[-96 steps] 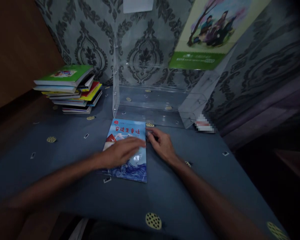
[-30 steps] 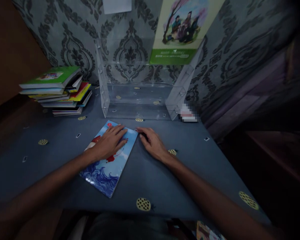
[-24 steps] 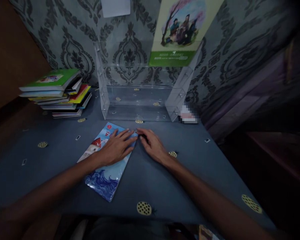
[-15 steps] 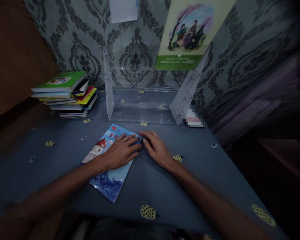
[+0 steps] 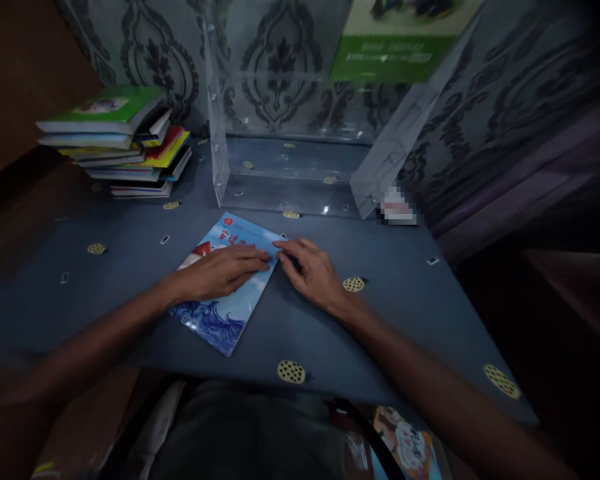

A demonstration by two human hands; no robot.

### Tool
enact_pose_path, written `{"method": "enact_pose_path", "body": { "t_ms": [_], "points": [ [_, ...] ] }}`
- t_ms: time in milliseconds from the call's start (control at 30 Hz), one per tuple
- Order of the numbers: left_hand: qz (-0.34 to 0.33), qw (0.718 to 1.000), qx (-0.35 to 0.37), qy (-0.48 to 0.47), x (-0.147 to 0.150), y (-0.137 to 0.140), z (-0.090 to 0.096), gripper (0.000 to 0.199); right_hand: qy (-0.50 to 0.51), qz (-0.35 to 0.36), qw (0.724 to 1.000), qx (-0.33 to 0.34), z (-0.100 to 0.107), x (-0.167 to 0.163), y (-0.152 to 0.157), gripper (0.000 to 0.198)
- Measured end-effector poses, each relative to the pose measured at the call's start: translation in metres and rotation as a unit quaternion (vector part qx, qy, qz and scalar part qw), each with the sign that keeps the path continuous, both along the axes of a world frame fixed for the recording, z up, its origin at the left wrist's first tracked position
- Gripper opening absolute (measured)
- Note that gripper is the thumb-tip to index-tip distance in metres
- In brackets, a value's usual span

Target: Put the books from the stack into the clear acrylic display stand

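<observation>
A blue paperback book (image 5: pixel 210 323) lies closed and aslant on the table, its cover showing red characters, a red-roofed building and dark blue waves. My left hand (image 5: pixel 220 270) rests flat across the cover, fingers stretched to the right, hiding the middle of the picture. At the book's upper right edge, my right hand (image 5: pixel 313 273) has its index finger and thumb tips close together on the edge, in a pinch. Whether a page or only the cover lies between those fingertips is too small to see.
A stack of books (image 5: pixel 115 143) stands at the back left. Behind the book is a clear acrylic rack (image 5: pixel 287 193), with a green-and-cream booklet (image 5: pixel 390 57) at its upper right. A blurred-out item (image 5: pixel 399 208) sits beside the rack. Below the table's front edge (image 5: pixel 220 381) lies a colourful book (image 5: pixel 405 443).
The view has tipped downward, so everything sits higher. My left hand has slid left over the cover, uncovering more of its right side. My right hand's fingertips have closed in on the book's edge.
</observation>
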State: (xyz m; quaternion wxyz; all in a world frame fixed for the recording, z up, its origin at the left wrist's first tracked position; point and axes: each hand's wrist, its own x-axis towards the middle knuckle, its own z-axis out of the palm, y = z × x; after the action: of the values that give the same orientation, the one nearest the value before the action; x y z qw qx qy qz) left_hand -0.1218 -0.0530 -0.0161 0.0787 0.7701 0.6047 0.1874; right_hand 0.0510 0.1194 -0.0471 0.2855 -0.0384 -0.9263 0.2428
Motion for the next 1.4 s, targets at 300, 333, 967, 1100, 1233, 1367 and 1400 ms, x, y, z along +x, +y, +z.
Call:
{"method": "enact_pose_path", "body": {
  "t_ms": [300,333,967,1100,1233,1367,1400],
  "points": [
    [0.045,0.997,-0.037,0.042,0.020,-0.041,0.006,0.044,0.036,0.116,0.993,-0.015,0.006,0.005,-0.037,0.027],
    [0.069,0.996,-0.041,0.050,0.027,-0.044,0.005,0.050,0.033,0.118,0.992,-0.025,0.006,0.006,-0.037,0.027],
    [0.237,0.954,-0.037,0.181,0.078,-0.036,-0.019,0.054,0.026,0.071,0.994,-0.074,0.004,0.001,-0.030,0.030],
    [0.261,0.944,-0.026,0.201,0.077,-0.026,-0.022,0.053,0.023,0.052,0.996,-0.065,0.003,-0.003,-0.030,0.032],
    [0.289,0.933,-0.026,0.212,0.074,-0.014,-0.024,0.052,0.029,0.066,0.995,-0.065,0.002,-0.008,-0.028,0.036],
    [0.299,0.931,-0.025,0.211,0.070,-0.001,-0.023,0.052,0.027,0.071,0.994,-0.073,0.000,-0.014,-0.021,0.038],
    [0.299,0.931,-0.026,0.209,0.069,0.002,-0.023,0.052,0.029,0.070,0.994,-0.073,-0.001,-0.016,-0.019,0.038]
  ]
}}
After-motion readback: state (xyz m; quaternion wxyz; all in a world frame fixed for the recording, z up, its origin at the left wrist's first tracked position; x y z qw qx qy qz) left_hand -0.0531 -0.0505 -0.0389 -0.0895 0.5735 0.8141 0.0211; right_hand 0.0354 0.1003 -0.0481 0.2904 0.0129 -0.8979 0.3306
